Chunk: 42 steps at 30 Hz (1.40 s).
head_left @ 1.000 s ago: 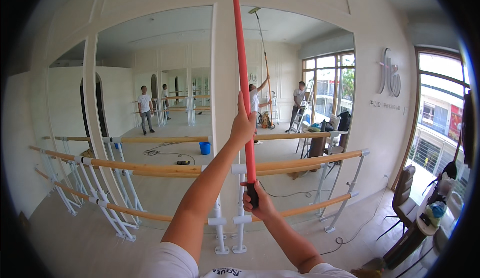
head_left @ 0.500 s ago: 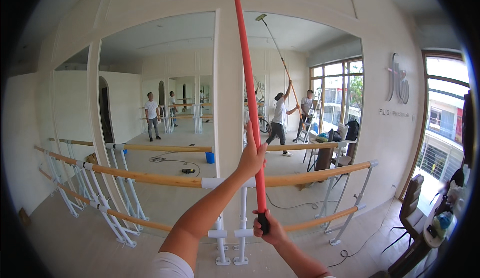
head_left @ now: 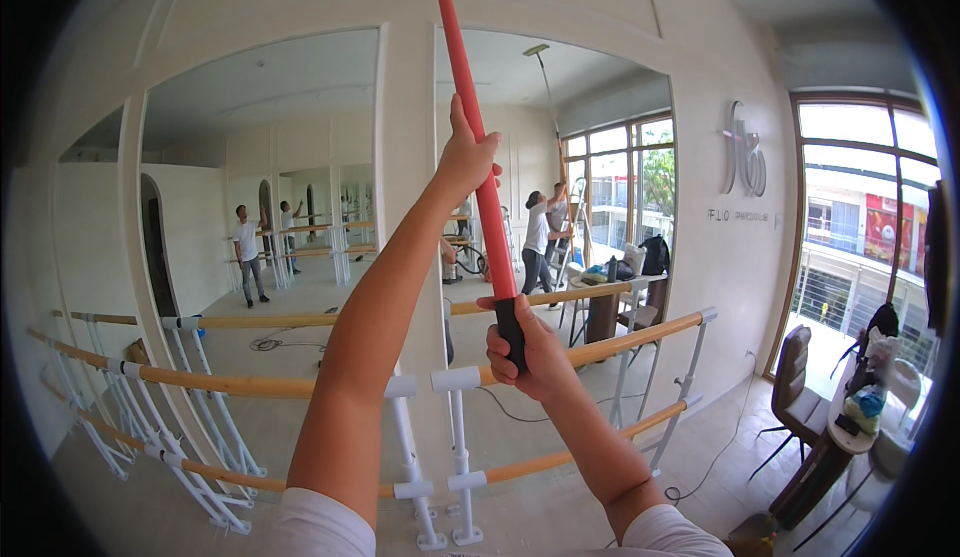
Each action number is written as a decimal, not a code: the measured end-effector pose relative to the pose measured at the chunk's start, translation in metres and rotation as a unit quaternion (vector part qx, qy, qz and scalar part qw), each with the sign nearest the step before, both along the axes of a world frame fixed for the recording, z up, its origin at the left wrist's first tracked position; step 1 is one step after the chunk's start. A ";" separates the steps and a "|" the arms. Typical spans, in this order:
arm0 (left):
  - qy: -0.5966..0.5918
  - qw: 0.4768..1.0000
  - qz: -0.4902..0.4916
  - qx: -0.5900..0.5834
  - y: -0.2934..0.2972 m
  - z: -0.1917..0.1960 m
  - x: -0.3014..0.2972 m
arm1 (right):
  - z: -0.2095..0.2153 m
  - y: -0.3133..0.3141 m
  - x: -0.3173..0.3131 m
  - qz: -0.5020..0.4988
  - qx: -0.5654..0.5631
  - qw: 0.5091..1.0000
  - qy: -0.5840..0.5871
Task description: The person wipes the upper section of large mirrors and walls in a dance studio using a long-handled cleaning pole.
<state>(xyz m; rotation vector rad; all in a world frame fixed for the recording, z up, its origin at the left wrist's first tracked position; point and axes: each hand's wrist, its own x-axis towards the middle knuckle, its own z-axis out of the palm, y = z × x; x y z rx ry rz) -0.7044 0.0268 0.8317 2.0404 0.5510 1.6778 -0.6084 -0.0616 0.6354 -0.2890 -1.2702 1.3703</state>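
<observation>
A long red pole rises in front of me, leaning slightly left, and its top runs out of view. My left hand is closed around its shaft, high up at arm's length. Lower down, my right hand grips the black end sleeve of the same pole. Behind the pole stand a cream wall and two tall mirrors, a left mirror and a right mirror. Whatever the pole's far end carries is hidden.
Ballet barres with wooden rails and white posts stand between me and the wall. A brown chair and a cluttered table are at the right, by large windows. A cable crosses the floor. Mirrors reflect several people.
Both hands and the pole have moved up, with both hands still gripping it. The view has shifted right. In the mirror, reflected people have changed position.
</observation>
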 end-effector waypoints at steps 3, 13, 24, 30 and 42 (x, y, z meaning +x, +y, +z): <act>-0.074 0.983 -0.169 -0.020 -0.015 0.016 0.013 | 0.027 -0.032 0.012 -0.115 0.080 0.989 -0.054; -0.098 0.933 -0.341 -0.061 -0.029 0.082 0.143 | 0.077 -0.073 0.141 -0.445 0.225 0.858 -0.125; -0.081 0.986 -0.145 0.024 -0.014 0.122 0.298 | 0.140 -0.011 0.293 -0.611 0.311 0.689 -0.236; -0.119 0.981 -0.153 -0.032 0.041 0.104 0.350 | 0.176 0.058 0.349 -0.268 0.285 0.907 -0.155; -0.122 0.990 -0.074 0.009 0.109 0.102 0.374 | 0.155 0.134 0.374 -0.079 0.243 0.966 -0.048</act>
